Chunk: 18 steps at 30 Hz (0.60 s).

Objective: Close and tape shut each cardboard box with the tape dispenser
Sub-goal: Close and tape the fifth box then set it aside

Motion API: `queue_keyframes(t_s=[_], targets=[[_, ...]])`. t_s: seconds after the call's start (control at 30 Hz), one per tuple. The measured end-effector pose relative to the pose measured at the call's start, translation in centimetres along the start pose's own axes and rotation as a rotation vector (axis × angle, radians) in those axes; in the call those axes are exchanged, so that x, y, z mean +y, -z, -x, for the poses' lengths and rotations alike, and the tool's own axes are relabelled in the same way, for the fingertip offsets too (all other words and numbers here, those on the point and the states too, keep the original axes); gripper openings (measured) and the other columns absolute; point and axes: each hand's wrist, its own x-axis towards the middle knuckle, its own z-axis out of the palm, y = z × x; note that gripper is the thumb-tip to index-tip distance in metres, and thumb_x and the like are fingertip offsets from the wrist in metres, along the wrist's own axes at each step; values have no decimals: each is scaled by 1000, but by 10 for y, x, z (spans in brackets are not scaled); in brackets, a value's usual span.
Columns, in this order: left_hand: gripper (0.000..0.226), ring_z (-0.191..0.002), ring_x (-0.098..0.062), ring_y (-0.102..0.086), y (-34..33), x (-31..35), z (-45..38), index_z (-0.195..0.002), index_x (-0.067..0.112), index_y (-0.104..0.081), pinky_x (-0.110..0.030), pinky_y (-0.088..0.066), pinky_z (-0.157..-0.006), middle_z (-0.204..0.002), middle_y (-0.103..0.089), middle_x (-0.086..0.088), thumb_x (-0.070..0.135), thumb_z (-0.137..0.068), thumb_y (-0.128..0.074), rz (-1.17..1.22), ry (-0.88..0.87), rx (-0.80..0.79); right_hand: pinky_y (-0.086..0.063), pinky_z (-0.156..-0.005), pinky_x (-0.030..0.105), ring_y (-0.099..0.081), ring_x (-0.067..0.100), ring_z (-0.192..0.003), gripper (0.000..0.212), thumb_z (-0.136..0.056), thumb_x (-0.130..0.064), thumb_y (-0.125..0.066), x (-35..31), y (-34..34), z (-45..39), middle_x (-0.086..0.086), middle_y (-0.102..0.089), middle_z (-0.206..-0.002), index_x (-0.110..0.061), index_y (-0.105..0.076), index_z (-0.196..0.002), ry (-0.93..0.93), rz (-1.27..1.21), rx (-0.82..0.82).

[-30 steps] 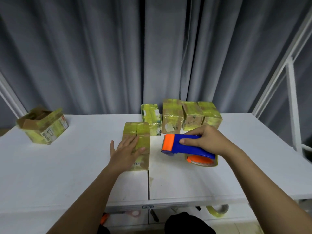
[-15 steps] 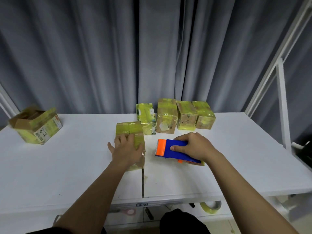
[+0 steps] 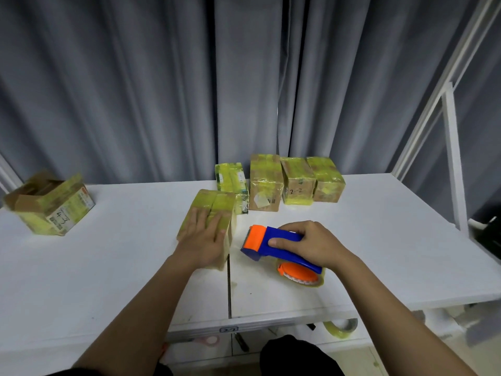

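Note:
A closed cardboard box wrapped in yellow tape lies at the middle of the white table. My left hand rests flat on its top, fingers straight. Just right of it, my right hand grips the blue and orange tape dispenser, which sits on the table with its orange tape roll below my wrist. Several taped boxes stand in a row behind. An open box marked 4-3 sits at the far left.
Grey curtains hang behind the table. A white metal frame rises at the right. A spare tape roll lies on a shelf under the table's front edge. A seam splits the table top.
My left hand has slid slightly forward on the box. The dispenser in my right hand has tipped so its roll shows again; the camera has shifted a little.

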Motion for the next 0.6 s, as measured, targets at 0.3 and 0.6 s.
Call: queue_keyframes(t_s=[0.3, 0.6], targets=[[100, -146, -29, -2, 5, -5, 2, -151, 27, -13, -47, -10, -118, -159, -9, -7, 82, -69, 4, 15, -51, -20, -54, -77, 31, -63, 6, -86, 51, -78, -68, -59, -14, 2, 2, -14, -69, -107, -40, -63, -120, 9, 145, -60], [68, -146, -24, 15, 12, -1, 4, -150, 35, 4, -43, 3, -119, -160, 11, -3, 65, -93, -17, 59, 14, -137, -58, -80, 39, -70, 11, -80, 37, -74, -53, -74, -8, 3, 7, -11, -74, -91, -33, -73, -105, -36, -172, -130]])
